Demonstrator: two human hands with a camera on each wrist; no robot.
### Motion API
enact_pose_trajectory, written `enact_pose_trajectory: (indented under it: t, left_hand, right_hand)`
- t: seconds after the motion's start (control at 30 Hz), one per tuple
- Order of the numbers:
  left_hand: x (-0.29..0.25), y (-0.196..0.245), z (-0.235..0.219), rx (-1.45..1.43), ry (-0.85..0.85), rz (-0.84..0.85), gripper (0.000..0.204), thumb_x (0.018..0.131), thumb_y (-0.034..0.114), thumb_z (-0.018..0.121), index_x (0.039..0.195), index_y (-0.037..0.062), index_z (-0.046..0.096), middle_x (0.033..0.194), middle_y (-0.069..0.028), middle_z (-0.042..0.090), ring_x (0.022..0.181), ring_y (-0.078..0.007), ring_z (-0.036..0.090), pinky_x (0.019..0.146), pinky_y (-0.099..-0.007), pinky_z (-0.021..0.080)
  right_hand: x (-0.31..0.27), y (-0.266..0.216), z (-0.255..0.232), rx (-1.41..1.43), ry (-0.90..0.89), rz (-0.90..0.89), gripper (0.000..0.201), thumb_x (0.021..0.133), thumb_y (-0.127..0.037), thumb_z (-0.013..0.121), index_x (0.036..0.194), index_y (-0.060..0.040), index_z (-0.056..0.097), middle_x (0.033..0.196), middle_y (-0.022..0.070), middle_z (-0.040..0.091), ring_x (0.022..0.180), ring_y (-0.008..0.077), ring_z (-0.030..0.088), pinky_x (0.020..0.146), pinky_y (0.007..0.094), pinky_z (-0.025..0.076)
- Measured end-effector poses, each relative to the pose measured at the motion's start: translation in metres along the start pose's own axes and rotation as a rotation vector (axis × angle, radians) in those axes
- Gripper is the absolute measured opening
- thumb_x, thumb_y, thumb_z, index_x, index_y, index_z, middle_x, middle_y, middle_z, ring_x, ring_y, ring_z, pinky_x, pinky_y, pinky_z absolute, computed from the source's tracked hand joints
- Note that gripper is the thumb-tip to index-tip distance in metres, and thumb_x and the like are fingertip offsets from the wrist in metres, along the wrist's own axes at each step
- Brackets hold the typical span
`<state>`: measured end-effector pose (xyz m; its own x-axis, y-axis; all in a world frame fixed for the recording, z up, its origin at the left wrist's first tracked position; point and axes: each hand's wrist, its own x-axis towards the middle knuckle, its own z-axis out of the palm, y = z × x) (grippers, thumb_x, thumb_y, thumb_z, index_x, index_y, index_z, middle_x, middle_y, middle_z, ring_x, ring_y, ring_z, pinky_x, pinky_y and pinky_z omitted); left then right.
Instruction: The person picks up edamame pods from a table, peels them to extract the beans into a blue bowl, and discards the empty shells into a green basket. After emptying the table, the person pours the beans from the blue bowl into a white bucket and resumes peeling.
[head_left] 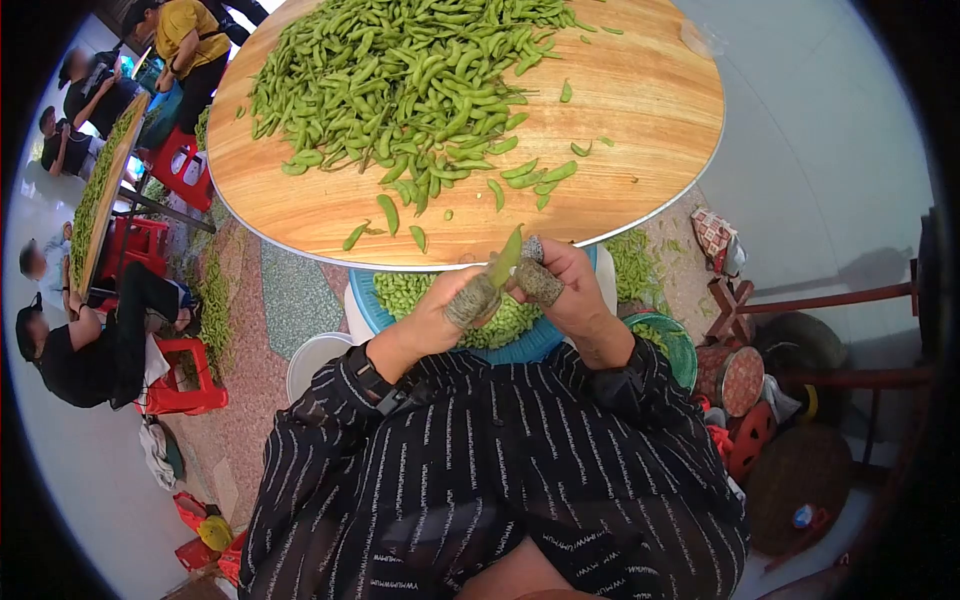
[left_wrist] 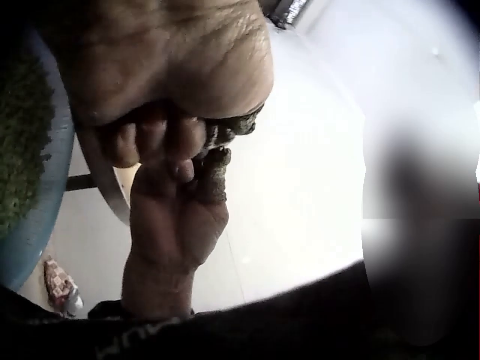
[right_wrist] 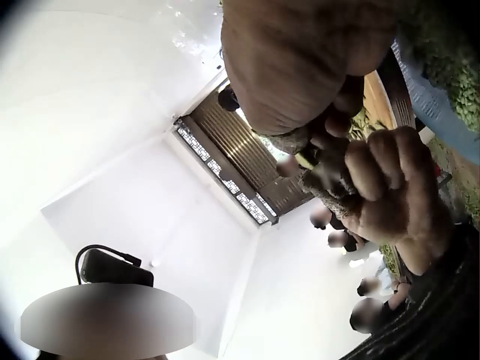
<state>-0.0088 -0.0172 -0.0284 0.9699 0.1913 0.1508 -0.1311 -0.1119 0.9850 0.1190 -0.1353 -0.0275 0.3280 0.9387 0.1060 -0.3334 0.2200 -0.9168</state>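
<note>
Just beyond the table's near edge, my left hand (head_left: 440, 312) pinches a green edamame pod (head_left: 508, 256), its thumb wrapped in a grey-green covering. My right hand (head_left: 575, 288), with similar wraps on thumb and finger, grips the same pod from the other side. In the right wrist view, a green bit (right_wrist: 304, 160) of the pod shows between both hands' fingertips. Below the hands sits a blue basin (head_left: 362, 312) of shelled green beans (head_left: 400, 290). A large heap of pods (head_left: 400, 85) covers much of the wooden table (head_left: 640, 120), with several loose pods near its front edge.
A white bucket (head_left: 318, 362) stands left of my lap, and a green basket (head_left: 672, 345) to the right. Pods and husks (head_left: 636, 265) lie on the floor. Other people sit around another pod-covered table (head_left: 105, 190) at far left, near red stools (head_left: 183, 380).
</note>
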Motion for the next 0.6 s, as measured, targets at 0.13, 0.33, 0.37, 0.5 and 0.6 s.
enact_pose_trajectory:
  t: [0.13,0.33,0.37,0.5,0.6]
  left_hand:
    - [0.001,-0.011,-0.002,-0.605,-0.042,-0.244,0.030,0.082,0.025,0.051,0.095,-0.0009,0.047,0.057,-0.0060,0.044,0.052,-0.0172,0.046,0.050,-0.0282,0.037]
    - [0.012,0.019,-0.001,0.964,0.258,0.220,0.032,0.066,0.014,0.065,0.087,0.0000,0.046,0.062,-0.0145,0.049,0.057,-0.0326,0.052,0.049,-0.0377,0.039]
    - [0.012,0.016,-0.002,1.077,0.224,0.219,0.030,0.066,0.014,0.064,0.086,0.0001,0.046,0.064,-0.0145,0.051,0.059,-0.0314,0.053,0.049,-0.0377,0.040]
    - [0.012,0.012,-0.001,1.087,0.215,0.231,0.026,0.065,0.012,0.062,0.084,0.0001,0.047,0.065,-0.0141,0.054,0.060,-0.0302,0.055,0.048,-0.0373,0.041]
    - [0.013,0.013,0.001,0.976,0.277,0.235,0.025,0.062,0.009,0.060,0.082,0.0007,0.048,0.062,-0.0134,0.053,0.058,-0.0303,0.054,0.047,-0.0369,0.041]
  right_hand:
    - [0.002,0.010,-0.003,0.087,-0.004,-0.054,0.012,0.080,-0.004,0.050,0.090,-0.0005,0.055,0.072,-0.0016,0.053,0.061,0.0041,0.045,0.055,0.0182,0.037]
    - [0.001,-0.004,0.004,-0.132,0.162,0.031,0.018,0.076,0.002,0.045,0.091,-0.0004,0.055,0.072,-0.0016,0.053,0.063,0.0040,0.045,0.056,0.0178,0.036]
    - [0.002,-0.005,0.004,-0.133,0.158,0.031,0.018,0.076,0.002,0.045,0.091,-0.0004,0.055,0.072,-0.0016,0.053,0.063,0.0040,0.045,0.056,0.0178,0.036]
    - [-0.001,-0.014,0.008,0.038,0.193,0.167,0.021,0.076,0.003,0.043,0.092,-0.0011,0.055,0.075,-0.0015,0.053,0.064,0.0043,0.046,0.058,0.0166,0.037]
    - [-0.004,-0.015,0.007,0.151,0.167,0.207,0.018,0.078,0.000,0.044,0.093,-0.0013,0.055,0.077,-0.0015,0.053,0.065,0.0042,0.047,0.058,0.0161,0.038]
